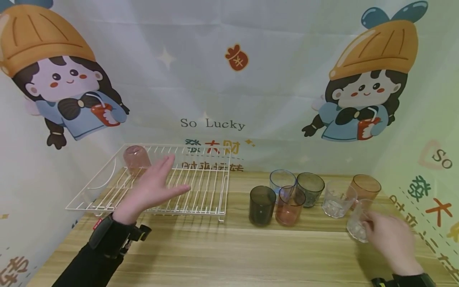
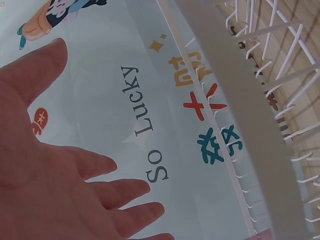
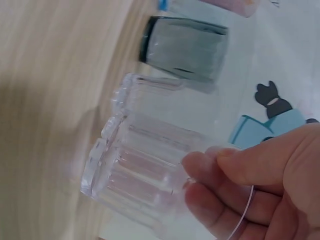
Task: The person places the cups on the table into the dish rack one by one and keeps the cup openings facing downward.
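My right hand (image 1: 391,239) pinches the rim of a clear fluted glass (image 1: 356,227) between thumb and fingers. In the right wrist view the clear glass (image 3: 145,165) shows its thick scalloped base close to the wooden surface; whether it touches cannot be told. Over the white wire rack (image 1: 201,191), my left hand (image 1: 152,191) is held with its fingers spread and nothing in it. Behind that hand a pink glass (image 1: 136,157) stands upside down at the rack's back left corner. A second clear glass (image 1: 337,203) is just behind the held one.
Several tumblers stand on the table (image 1: 251,255): a dark grey glass (image 1: 262,209), a reddish-brown glass (image 1: 288,211), a blue-rimmed glass (image 1: 281,177), a greenish-grey glass (image 1: 311,187) and an amber glass (image 1: 367,185). A printed cloth (image 1: 279,99) hangs behind and at both sides.
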A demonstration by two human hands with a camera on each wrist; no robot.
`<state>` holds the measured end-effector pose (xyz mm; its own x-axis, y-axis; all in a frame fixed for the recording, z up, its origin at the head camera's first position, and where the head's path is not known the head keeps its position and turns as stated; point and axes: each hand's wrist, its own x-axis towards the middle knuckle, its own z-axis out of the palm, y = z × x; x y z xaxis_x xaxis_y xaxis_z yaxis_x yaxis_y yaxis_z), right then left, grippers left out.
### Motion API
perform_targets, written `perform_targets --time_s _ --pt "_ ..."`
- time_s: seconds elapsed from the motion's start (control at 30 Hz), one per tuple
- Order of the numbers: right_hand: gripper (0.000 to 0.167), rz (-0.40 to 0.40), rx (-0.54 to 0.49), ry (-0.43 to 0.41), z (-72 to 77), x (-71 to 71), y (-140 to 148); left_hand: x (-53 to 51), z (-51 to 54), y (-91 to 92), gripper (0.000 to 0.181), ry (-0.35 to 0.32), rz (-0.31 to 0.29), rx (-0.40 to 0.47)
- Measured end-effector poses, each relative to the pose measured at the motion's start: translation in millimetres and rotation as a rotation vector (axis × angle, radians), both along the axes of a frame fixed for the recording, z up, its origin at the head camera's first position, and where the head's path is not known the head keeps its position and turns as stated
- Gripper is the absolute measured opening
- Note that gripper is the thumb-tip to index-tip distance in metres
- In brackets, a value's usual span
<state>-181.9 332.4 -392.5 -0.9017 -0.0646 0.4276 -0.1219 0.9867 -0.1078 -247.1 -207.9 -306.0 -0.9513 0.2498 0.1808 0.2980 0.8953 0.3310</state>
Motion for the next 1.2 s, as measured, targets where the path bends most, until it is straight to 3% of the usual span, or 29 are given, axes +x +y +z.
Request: perform_targets --time_s 0.23,0.5,0.83,1.2 --pt "0.012 -0.002 -0.062 -0.033 13.3 7.8 -4.1 1.3 -1.7 5.4 0.104 -0.001 -0.017 0.022" --pt "0.016 0.019 -0.048 0.073 24.1 11.1 -10.1 4.0 -5.0 13.6 0.106 -0.005 -0.036 0.032" --pt "0.016 0.009 -0.112 0.126 39.5 12.2 -22.5 6.1 -8.7 21.7 0.102 -0.004 -0.057 0.071" --pt "0.015 0.065 -0.175 0.255 55.7 9.5 -44.4 9.0 -12.9 27.2 0.105 0.001 -0.061 0.108"
